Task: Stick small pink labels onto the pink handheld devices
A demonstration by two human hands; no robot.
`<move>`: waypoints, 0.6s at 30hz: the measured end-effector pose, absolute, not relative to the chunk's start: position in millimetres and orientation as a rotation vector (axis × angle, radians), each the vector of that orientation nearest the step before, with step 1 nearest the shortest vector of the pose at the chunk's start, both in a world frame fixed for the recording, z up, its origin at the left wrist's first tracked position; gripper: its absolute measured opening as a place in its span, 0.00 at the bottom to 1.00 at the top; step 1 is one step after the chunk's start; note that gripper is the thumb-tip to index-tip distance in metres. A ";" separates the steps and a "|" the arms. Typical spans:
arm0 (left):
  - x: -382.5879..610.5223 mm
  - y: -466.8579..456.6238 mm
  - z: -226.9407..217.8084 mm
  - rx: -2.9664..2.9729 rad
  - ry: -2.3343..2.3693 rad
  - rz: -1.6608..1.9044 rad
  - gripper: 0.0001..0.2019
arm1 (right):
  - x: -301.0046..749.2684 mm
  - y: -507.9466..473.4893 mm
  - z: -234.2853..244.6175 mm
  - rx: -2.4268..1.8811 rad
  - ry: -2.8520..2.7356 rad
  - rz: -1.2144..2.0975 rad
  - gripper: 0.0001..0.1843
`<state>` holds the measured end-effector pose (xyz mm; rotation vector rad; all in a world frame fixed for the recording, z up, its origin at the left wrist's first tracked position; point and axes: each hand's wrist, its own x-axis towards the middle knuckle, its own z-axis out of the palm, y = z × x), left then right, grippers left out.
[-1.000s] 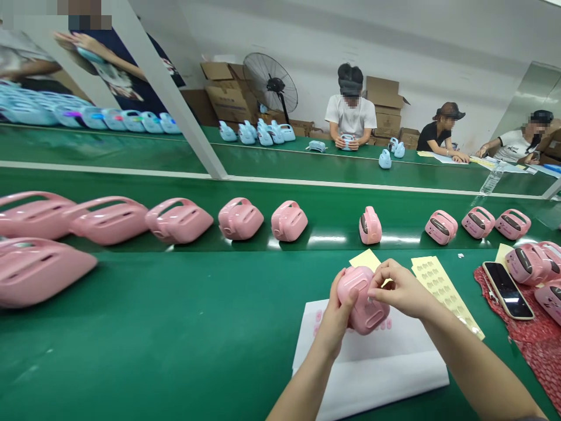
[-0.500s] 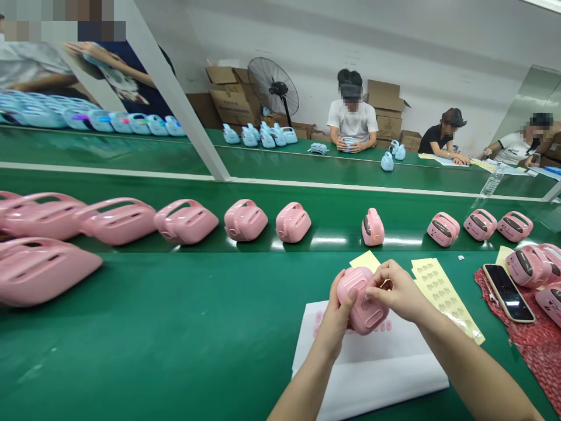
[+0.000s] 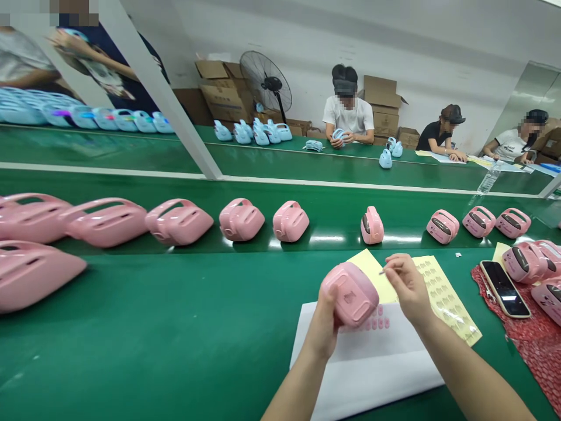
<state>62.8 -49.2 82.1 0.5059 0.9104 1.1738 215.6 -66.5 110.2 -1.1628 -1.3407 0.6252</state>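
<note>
My left hand is closed around a pink plastic case, held tilted above a white sheet with small pink stickers on it. On the case's face toward me is a small dark mark. Just right of the case, apart from it, my right hand pinches a thin, pointed tool; only its greyish tip shows. Under and behind the hands lie a yellow backing sheet and a sheet of clear stickers.
Pink handled cases stand in a row along the far ledge. At right, a phone and more cases rest on red bubble wrap. Beyond a white rail, other people sit with light blue cases and papers. A slanted post rises at left.
My right hand has drawn away from the pink case to the right, tool in its fingers. My left hand has shifted the case slightly left and turned it, showing the dark mark.
</note>
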 end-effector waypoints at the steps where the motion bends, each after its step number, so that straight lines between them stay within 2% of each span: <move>1: 58.8 -48.0 82.1 0.459 0.898 1.202 0.33 | 221.1 -67.0 102.4 -1.207 -1.351 0.611 0.07; 4: 41.7 -44.7 77.8 0.385 0.792 1.252 0.31 | 232.5 -71.0 67.6 -1.302 -1.573 0.595 0.20; 6: 30.5 -43.6 71.5 0.368 0.663 1.234 0.31 | 233.9 -75.6 41.6 -1.326 -1.738 0.557 0.25; 12: 26.3 -45.7 55.1 0.219 0.479 1.226 0.31 | 226.3 -87.3 -0.6 -1.278 -1.768 0.498 0.22; 16: 34.7 -48.5 50.7 0.097 0.422 1.242 0.29 | 222.7 -87.2 14.5 -1.232 -1.567 0.613 0.16; 18: 38.7 -51.4 48.5 0.063 0.382 1.215 0.30 | 217.1 -85.6 36.8 -1.214 -1.312 0.709 0.19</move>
